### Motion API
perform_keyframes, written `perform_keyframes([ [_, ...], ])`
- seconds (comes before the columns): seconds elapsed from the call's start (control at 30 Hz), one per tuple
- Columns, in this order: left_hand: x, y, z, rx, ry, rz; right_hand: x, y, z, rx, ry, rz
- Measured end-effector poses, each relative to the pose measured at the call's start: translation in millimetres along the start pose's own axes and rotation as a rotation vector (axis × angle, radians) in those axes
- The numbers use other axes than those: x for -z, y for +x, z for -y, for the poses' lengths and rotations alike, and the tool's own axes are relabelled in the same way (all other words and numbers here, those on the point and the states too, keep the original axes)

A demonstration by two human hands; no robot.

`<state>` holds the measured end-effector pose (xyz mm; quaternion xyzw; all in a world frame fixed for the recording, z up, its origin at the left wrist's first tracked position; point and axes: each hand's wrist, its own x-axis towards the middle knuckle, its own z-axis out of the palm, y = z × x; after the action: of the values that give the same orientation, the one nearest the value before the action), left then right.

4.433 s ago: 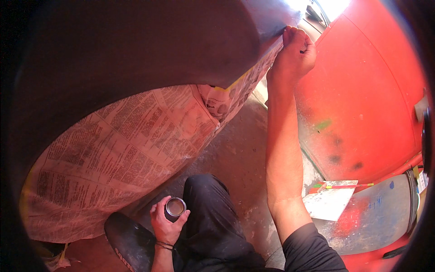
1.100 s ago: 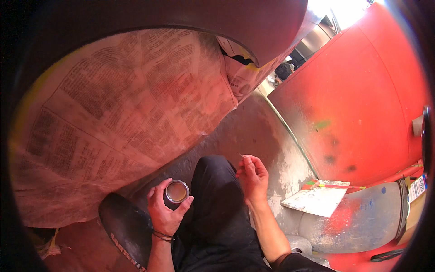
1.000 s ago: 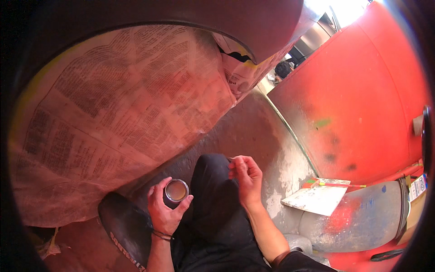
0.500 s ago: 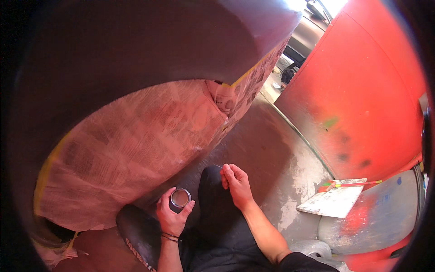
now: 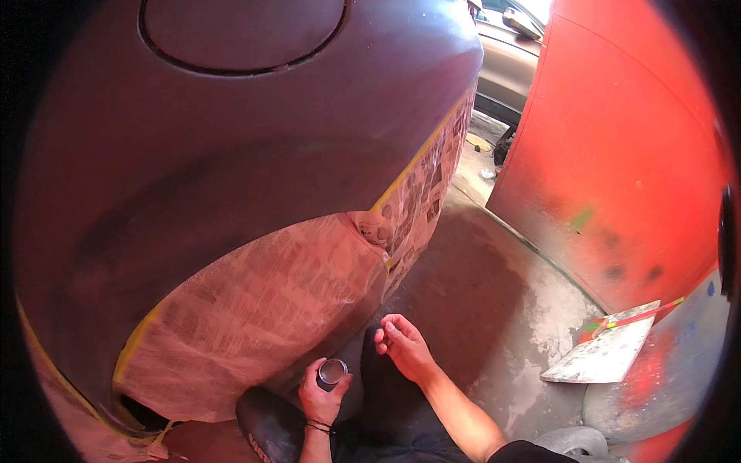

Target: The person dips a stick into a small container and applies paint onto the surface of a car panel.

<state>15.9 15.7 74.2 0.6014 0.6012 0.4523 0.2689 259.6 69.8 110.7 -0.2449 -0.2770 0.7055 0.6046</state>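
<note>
My left hand [image 5: 319, 400], with dark bands round its wrist, is closed round a small dark can [image 5: 333, 372] with a shiny silver rim. The can's round end faces up; whether it is open or lidded I cannot tell. To the right and slightly higher, my right hand [image 5: 407, 351] is raised with thumb and fingertips pinched together. Anything between those fingertips is too small to make out. In front of both hands is a dark car body panel [image 5: 270, 116], its wheel arch covered with masking newspaper [image 5: 255, 309] edged in yellow tape.
A large red panel [image 5: 617, 170] stands at the right. Beneath it lie a white board [image 5: 602, 355] and a grey, paint-marked curved panel [image 5: 656, 397]. A roll [image 5: 575, 441] sits at the lower right. Another car [image 5: 505, 65] shows at the back, beyond the stained floor [image 5: 478, 285].
The view has tilted upward, showing more of the dark panel and a round outline on it. My hands keep nearly the same poses. The thin sliver seen at my right fingertips no longer shows clearly.
</note>
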Motion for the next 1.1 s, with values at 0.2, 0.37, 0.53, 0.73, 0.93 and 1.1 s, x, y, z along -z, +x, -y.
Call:
perform_keyframes([
  [0.2,-3.2,1.2,-1.2,0.074,-0.059,-0.015,4.4,6.8,-6.1,-0.009,-0.114,-0.022],
  [0.37,-7.8,1.4,9.0,0.027,-0.043,-0.047,4.1,10.8,-9.4,0.010,-0.117,-0.110],
  [0.53,-11.4,0.7,14.9,0.049,-0.041,-0.044,2.7,10.5,-10.5,0.099,-0.241,-0.140],
  [0.73,-7.4,1.6,13.3,-0.037,0.053,-0.049,0.7,13.8,-15.3,0.087,-0.254,-0.164],
  [0.93,-0.1,2.0,1.7,-0.044,0.073,-0.048,-16.1,10.6,-13.7,0.102,-0.580,-0.109],
  [1.1,3.2,-2.4,-4.8,-0.052,0.032,-0.055,-6.1,1.8,-13.6,0.147,-0.702,-0.143],
])
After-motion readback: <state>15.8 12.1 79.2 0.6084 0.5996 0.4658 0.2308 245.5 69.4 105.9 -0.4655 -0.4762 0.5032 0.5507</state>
